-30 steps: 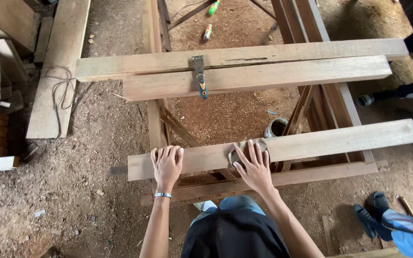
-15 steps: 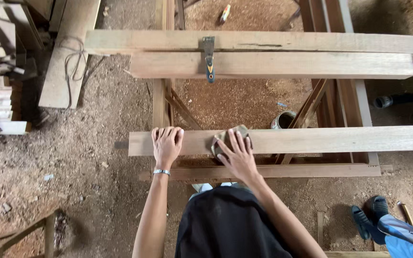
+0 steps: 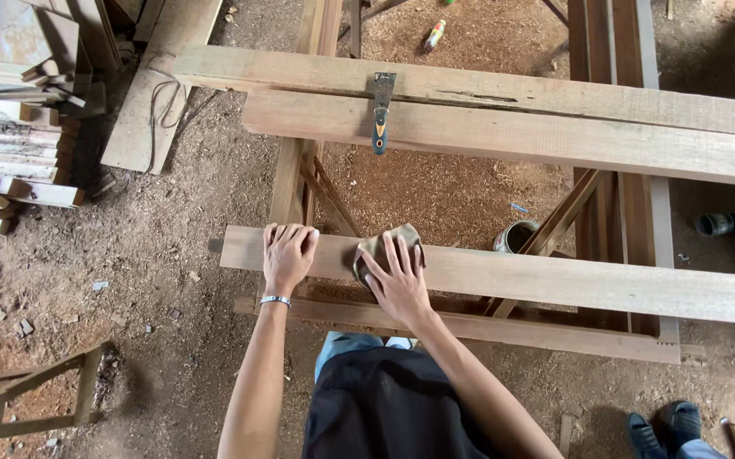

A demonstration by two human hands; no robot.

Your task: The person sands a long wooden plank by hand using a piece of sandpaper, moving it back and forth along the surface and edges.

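**Wooden plank pressed under two flat hands**

Wood plank (image 3: 554, 280), long and pale, lying crosswise on a timber frame (image 3: 631, 212), nearest the body. Left hand (image 3: 286, 255) spread flat on the plank near its left end, palm down, fingers stretched forward and nearly closed together, gripping nothing; silver bracelet (image 3: 275, 300) at the wrist. Right hand (image 3: 397, 280) just beside it to the right, also opened wide, fingers fanned, pressing down on a folded sheet of brownish sandpaper (image 3: 380, 246) lying on the plank's top face; sheet's far edge peeking out beyond the fingertips.

Two more planks (image 3: 503, 110) laid across the far side of the frame, side by side, with a putty knife (image 3: 380, 115), metal blade and blue-and-yellow handle, resting on top of them. Small open tin (image 3: 513, 236) on the ground under the frame, just beyond the near plank. Dirt floor (image 3: 172, 323) strewn with sawdust and chips. Stacked timber offcuts (image 3: 10, 161) at far left; loose board with a coiled cord (image 3: 159, 102) beside them.

Both forearms bare, reaching forward from the body, left arm nearly straight, right arm angled inward from the right. Dark apron (image 3: 384, 408) visible below. Another person's dark shoes (image 3: 665, 423) at bottom right.
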